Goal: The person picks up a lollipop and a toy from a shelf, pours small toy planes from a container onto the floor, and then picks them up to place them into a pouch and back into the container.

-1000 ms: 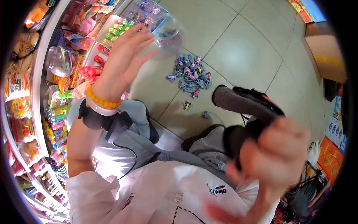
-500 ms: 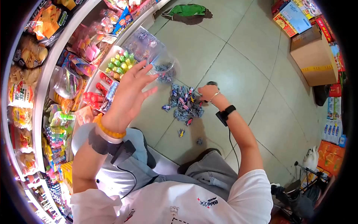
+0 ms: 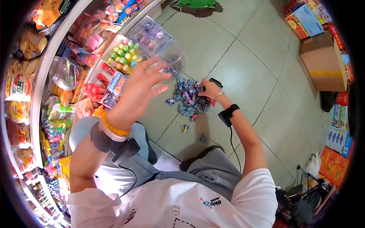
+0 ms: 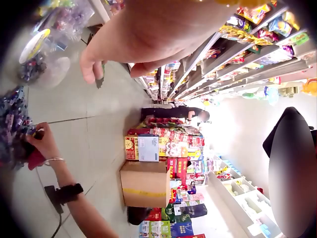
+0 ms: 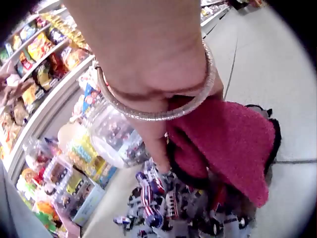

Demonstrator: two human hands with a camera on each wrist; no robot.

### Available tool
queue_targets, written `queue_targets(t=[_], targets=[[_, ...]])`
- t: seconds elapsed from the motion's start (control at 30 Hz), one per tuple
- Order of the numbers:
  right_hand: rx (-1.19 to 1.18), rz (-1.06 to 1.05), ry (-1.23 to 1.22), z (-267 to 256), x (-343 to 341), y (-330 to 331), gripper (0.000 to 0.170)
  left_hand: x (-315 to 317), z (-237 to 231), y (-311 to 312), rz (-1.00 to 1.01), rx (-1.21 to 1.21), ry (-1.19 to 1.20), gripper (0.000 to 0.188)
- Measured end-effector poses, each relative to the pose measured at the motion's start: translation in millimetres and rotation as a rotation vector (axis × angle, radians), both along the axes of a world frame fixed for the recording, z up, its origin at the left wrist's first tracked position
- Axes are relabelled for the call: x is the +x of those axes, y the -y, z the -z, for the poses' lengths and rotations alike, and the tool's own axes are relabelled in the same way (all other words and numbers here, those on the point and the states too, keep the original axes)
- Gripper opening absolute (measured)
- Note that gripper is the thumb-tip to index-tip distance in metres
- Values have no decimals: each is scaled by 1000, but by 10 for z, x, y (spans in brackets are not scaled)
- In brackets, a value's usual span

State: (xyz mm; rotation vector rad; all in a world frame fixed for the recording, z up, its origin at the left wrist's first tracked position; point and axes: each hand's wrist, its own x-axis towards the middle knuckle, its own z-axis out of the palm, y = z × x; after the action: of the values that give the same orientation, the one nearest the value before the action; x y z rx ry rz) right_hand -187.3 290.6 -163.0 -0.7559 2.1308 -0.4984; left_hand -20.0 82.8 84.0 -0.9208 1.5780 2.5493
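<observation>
Head and wrist views of a pile of small toy pieces [image 3: 188, 98] on the tiled floor [image 3: 247, 81]. The pieces lie loose and overlapping, which probably explains the heap's uneven edge; two strays, a yellow piece [image 3: 185, 128] and a grey piece [image 3: 203, 138], lie apart from it. The clear jar [image 5: 106, 131] is beside the heap with more pieces inside, seemingly to keep them contained; whether it is upright or tilted cannot be told.

The right hand [image 3: 211, 91] is curled round a pink, black-edged cloth [image 5: 233, 144] at the heap's edge. Held at one end, the cloth leaves its wide part free over the pieces—hence, presumably, its spread shape. Whether the hidden fingertips also pinch a toy cannot be told. The left hand [image 3: 138, 91] is raised near the jar, fingers spread, gripping nothing.

Compared with the first earlier frame, the right hand is down at the heap rather than lifted near the body. Since the second, it has moved slightly inward—the left hand remains spread, and both strays remain apart from the heap.
</observation>
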Motion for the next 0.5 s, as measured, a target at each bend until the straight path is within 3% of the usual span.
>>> queue_targets(t=[0.1, 0.17, 0.33, 0.5], targets=[[-204, 35, -66, 55, -205, -90, 53, 0, -14, -41, 31, -11, 48, 61], [-384, 93, 67, -203, -261, -70, 46, -18, -20, -70, 85, -25, 94, 61], [-666, 158, 280, -1446, -68, 195, 40, -59, 5, -182, 289, -163, 87, 65], [-855, 216, 239, -2087, 272, 343, 37, -77, -97, -334, 256, -309, -165, 60]])
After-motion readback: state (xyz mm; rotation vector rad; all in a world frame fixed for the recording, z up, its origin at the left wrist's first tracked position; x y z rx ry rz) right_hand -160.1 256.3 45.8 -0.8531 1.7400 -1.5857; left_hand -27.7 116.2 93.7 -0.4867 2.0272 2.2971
